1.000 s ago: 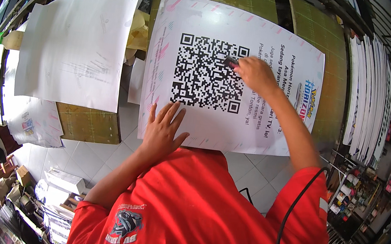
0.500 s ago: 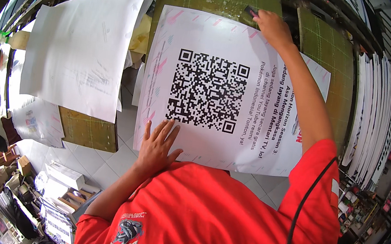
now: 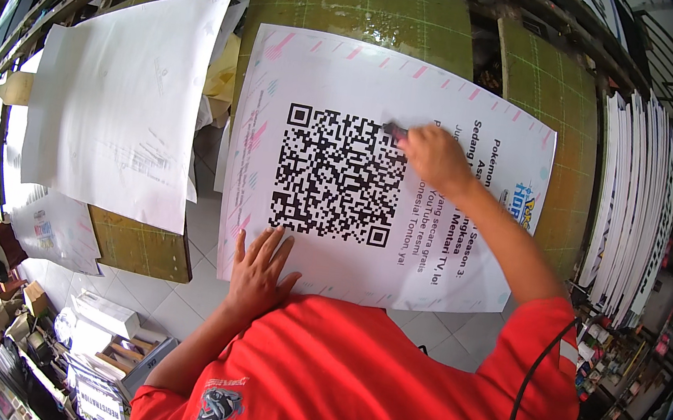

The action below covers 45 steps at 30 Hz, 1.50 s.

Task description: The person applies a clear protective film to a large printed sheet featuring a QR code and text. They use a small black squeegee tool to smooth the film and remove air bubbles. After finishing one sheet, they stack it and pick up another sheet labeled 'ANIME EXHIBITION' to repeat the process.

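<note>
Fingers of the right hand [image 3: 439, 157] clamp a small dark tool [image 3: 395, 131] over the printed sheet [image 3: 338, 76], which lies on the green counter [image 3: 320, 2]. Left hand [image 3: 252, 282], fingers apart, rests on the sheet. Apparent step: smoothing; next stroke likely requires even pressure.

Print workshop, gridded green mats [image 3: 361, 11], large printed poster [image 3: 340, 177], stacked white panels [image 3: 631, 204]

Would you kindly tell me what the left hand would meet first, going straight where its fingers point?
The left hand would first meet the square code printed on the white sheet; nothing raised seems in its way, though depth is unclear.
</note>
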{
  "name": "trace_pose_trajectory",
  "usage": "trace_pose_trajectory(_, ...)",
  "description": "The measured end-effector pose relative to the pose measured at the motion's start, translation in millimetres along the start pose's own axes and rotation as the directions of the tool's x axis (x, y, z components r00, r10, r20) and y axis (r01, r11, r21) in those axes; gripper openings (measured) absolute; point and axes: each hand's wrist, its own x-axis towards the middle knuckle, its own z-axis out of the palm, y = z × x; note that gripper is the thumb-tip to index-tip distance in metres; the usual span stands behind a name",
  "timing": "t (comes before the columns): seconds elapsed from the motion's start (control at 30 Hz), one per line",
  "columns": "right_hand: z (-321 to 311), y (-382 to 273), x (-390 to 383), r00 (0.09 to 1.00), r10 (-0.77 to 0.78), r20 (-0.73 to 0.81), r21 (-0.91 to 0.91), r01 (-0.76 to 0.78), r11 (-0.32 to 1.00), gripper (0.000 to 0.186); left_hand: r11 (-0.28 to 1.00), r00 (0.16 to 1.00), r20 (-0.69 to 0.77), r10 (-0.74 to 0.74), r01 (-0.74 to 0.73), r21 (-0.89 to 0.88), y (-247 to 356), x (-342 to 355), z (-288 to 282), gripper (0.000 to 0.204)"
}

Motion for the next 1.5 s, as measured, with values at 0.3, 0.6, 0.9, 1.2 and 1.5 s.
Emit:
trace_pose_trajectory(0.3, -33.4, 107.9, 68.3, 0.929, 0.328, -0.173, -0.181, -0.357, 0.916, 0.026, 1.000, 1.000, 0.000, 0.018, -0.018, -0.002, -0.2, 1.9, -3.4, 0.063)
trace_pose_trajectory(0.6, 15.3, -87.2, -46.7, 0.841, -0.521, 0.147, 0.194, 0.492, 0.849, 0.010, 1.000, 1.000, 0.020, 0.011, -0.011, -0.008, -4.6, -1.2, 2.1, 0.059)
trace_pose_trajectory(0.9, 18.4, 3.9, 108.5, 0.916, -0.402, -0.003, -0.055, 0.401, 0.914, 0.021, 1.000, 1.000, 0.007, -0.025, 0.025, -0.010, -4.3, -5.4, 5.4, 0.057)
trace_pose_trajectory(1.2, 18.0, -19.9, 135.2, 0.918, -0.379, -0.121, -0.006, 0.381, 0.925, 0.012, 0.998, 0.998, -0.046, -0.033, 0.030, -0.054, -2.1, -5.6, 6.8, 0.059)
trace_pose_trajectory(1.5, 44.0, -72.6, 118.3, 0.896, -0.439, 0.070, -0.018, 0.441, 0.897, 0.020, 0.998, 0.997, -0.062, -0.043, 0.039, -0.052, -1.4, -7.6, 6.5, 0.060)
